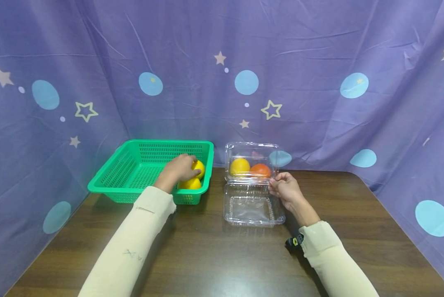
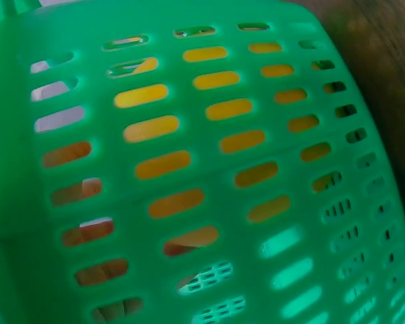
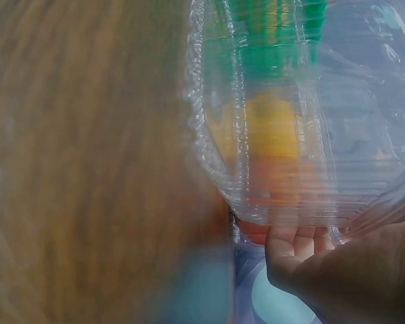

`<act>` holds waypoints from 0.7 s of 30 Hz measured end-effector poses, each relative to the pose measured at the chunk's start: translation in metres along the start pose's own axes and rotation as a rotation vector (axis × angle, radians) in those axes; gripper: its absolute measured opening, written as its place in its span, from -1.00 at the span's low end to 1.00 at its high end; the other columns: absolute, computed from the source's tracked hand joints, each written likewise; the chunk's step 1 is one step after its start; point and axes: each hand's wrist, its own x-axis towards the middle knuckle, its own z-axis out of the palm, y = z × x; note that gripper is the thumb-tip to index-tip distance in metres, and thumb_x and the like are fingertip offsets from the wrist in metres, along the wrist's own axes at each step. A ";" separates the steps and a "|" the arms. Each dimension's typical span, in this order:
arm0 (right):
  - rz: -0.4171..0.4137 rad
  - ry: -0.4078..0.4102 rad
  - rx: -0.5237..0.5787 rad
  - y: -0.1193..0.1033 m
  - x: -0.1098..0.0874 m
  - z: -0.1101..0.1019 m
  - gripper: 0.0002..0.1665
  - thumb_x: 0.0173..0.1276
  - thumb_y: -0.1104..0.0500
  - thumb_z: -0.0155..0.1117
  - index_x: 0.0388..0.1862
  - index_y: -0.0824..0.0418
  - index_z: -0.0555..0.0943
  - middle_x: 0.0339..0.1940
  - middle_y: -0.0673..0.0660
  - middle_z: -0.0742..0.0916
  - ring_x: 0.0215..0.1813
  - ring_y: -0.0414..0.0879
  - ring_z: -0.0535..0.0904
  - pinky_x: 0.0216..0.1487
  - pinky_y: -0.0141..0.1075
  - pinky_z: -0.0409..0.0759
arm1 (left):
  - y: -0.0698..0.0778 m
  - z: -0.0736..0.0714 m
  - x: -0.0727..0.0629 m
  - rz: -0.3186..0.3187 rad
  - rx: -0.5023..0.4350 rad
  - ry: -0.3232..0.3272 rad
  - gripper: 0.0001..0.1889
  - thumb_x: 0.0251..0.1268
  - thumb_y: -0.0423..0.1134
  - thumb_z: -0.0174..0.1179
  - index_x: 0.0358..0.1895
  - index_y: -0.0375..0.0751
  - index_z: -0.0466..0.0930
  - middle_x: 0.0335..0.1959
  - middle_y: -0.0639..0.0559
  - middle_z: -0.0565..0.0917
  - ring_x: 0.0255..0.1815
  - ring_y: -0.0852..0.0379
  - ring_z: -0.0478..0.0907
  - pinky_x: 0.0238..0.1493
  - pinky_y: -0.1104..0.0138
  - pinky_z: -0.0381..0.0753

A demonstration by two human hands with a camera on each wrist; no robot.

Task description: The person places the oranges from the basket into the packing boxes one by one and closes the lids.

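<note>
My left hand (image 1: 180, 167) reaches into the green basket (image 1: 114, 190) at its right end. Its fingers and thumb curve round a round yellow fruit (image 1: 199, 169). A second yellow fruit (image 1: 190, 184) lies just below, against the near wall. In the left wrist view, yellow shows only through the slots of the basket wall (image 2: 182, 189). My right hand (image 1: 285, 189) pinches the right edge of a clear plastic clamshell box (image 1: 254, 214), whose far half stands raised. Through that half show a yellow fruit (image 1: 240, 167) and an orange-red fruit (image 1: 260, 170); whether they lie inside or behind it, I cannot tell.
Both containers stand on a brown wooden table (image 1: 222, 255), towards its back. A purple curtain (image 1: 192, 103) with stars and blue dots hangs right behind. Something pinkish (image 1: 257, 155) shows faintly through the raised plastic. A dark band (image 1: 294, 241) is on the right wrist.
</note>
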 end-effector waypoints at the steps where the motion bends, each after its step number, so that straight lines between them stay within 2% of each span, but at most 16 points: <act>1: 0.000 -0.002 0.002 0.000 0.000 0.000 -0.78 0.50 0.47 0.08 -0.16 0.28 0.25 -0.45 0.04 0.63 -0.43 -0.23 0.61 -0.36 -0.44 0.62 | 0.000 0.000 0.001 -0.001 0.001 -0.003 -0.42 0.47 0.00 0.18 0.40 -0.29 0.47 0.28 -0.29 0.52 0.16 -0.18 0.47 0.15 -0.04 0.53; 5: 0.002 0.001 -0.007 0.001 0.000 0.000 -0.78 0.50 0.47 0.09 -0.16 0.27 0.25 -0.43 0.04 0.63 -0.41 -0.22 0.62 -0.32 -0.42 0.65 | 0.001 0.003 0.006 -0.012 -0.011 -0.022 -0.39 0.46 0.00 0.18 0.44 -0.26 0.43 0.33 -0.32 0.46 0.10 -0.17 0.46 0.08 -0.03 0.54; 9: 0.007 0.005 -0.007 0.001 0.000 0.000 -0.78 0.50 0.47 0.09 -0.15 0.27 0.26 -0.42 0.05 0.63 -0.40 -0.21 0.63 -0.28 -0.39 0.68 | 0.004 0.005 0.010 -0.027 -0.023 -0.050 -0.35 0.45 0.00 0.17 0.50 -0.22 0.35 0.43 -0.34 0.38 0.14 -0.19 0.44 0.10 -0.03 0.54; 17: 0.007 0.004 -0.008 0.000 -0.001 0.001 -0.78 0.50 0.47 0.09 -0.14 0.28 0.25 -0.40 0.05 0.63 -0.39 -0.21 0.64 -0.25 -0.38 0.69 | 0.006 0.006 0.014 -0.077 -0.077 -0.102 -0.32 0.46 -0.02 0.17 0.56 -0.15 0.26 0.49 -0.34 0.28 0.21 -0.23 0.40 0.13 -0.06 0.53; 21: 0.006 0.006 -0.019 0.000 -0.001 0.001 -0.79 0.51 0.46 0.09 -0.13 0.29 0.26 -0.37 0.06 0.62 -0.38 -0.21 0.63 -0.25 -0.38 0.69 | 0.004 0.007 0.017 -0.095 -0.096 -0.124 -0.30 0.45 -0.04 0.18 0.58 -0.12 0.23 0.47 -0.34 0.30 0.20 -0.23 0.40 0.10 -0.04 0.53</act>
